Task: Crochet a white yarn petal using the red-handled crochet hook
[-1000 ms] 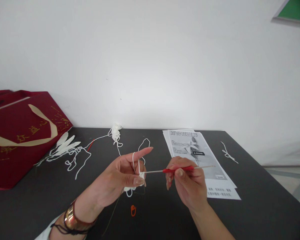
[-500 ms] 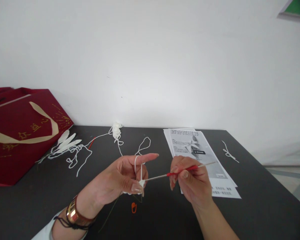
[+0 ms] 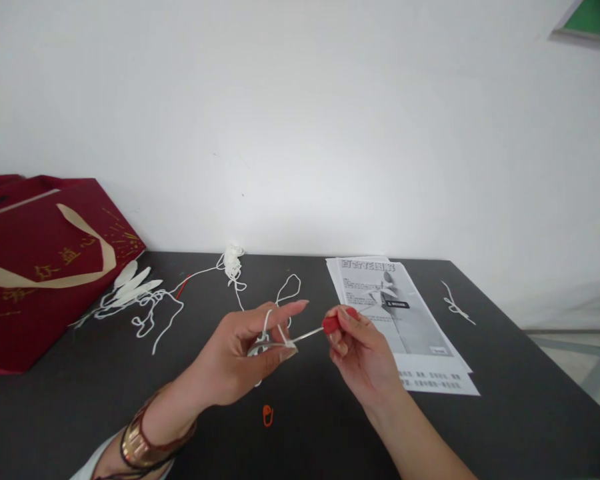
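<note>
My left hand (image 3: 253,350) pinches a small piece of white crochet work (image 3: 290,344) between thumb and fingers. White yarn (image 3: 267,322) runs over its raised, outstretched index finger. In my right hand (image 3: 363,353) is a crochet hook (image 3: 331,325) with a red grip, the fingers closed around it. The hook's metal shaft points left and reaches the crochet work at my left thumb tip. Much of the work is hidden behind my left fingers. On the table below lies an orange stitch marker (image 3: 268,416).
A dark table (image 3: 220,440) meets a white wall. At left stand a dark red bag (image 3: 40,313), white petal-shaped pieces (image 3: 133,287) with loose yarn, and a thin red stick (image 3: 183,287). A yarn heap (image 3: 233,260) lies at the back, printed sheets (image 3: 430,333) and a yarn scrap (image 3: 457,308) at right.
My right hand has moved left and turned, bringing the hook closer to my left hand. My left hand has tilted, and the crochet work sits a little higher. The stitch marker has stayed put.
</note>
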Available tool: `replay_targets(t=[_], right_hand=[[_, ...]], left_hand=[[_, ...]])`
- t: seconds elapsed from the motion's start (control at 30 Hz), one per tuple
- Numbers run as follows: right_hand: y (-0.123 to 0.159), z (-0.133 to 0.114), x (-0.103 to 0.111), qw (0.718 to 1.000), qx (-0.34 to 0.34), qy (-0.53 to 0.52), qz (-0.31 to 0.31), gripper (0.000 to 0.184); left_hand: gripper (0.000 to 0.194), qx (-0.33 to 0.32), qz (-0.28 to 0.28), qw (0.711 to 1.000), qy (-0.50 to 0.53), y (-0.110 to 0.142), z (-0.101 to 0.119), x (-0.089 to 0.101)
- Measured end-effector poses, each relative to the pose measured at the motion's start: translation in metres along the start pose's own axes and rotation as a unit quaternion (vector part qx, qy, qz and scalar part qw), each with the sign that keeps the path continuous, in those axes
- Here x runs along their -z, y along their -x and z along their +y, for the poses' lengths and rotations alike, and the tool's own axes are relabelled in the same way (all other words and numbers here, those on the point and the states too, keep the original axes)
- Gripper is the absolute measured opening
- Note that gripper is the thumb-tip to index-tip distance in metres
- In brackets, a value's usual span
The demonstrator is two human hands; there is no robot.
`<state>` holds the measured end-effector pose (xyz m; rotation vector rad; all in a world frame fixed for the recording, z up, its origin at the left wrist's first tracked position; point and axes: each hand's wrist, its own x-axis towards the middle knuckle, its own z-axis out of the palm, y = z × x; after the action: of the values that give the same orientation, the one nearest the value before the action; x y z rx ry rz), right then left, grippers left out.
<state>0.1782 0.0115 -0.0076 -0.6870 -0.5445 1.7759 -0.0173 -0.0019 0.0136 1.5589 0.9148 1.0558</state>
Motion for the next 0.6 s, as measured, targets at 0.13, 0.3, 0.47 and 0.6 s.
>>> replay_targets(t=[0.13,0.3,0.47,0.6], right_hand=[[0.000,0.005,-0.002,1.000,-0.009,-0.001,0.008,0.019],[0.003,0.007,-0.004,0.997,0.056,0.061,0.009,0.021],[0.009,0.012,-0.003,0.961,0.177,0.213,0.024,0.013],[0.015,0.018,0.003,0.827,0.360,0.431,-0.022,0.021]], left_hand=[[0.046,-0.032,0.054,0.998,-0.015,-0.001,-0.008,-0.012],[0.048,0.039,0.096,0.993,0.051,-0.002,-0.010,-0.020],[0.060,0.100,0.136,0.978,0.126,-0.006,-0.009,-0.025],[0.072,0.159,0.160,0.944,0.240,-0.008,-0.012,-0.029]])
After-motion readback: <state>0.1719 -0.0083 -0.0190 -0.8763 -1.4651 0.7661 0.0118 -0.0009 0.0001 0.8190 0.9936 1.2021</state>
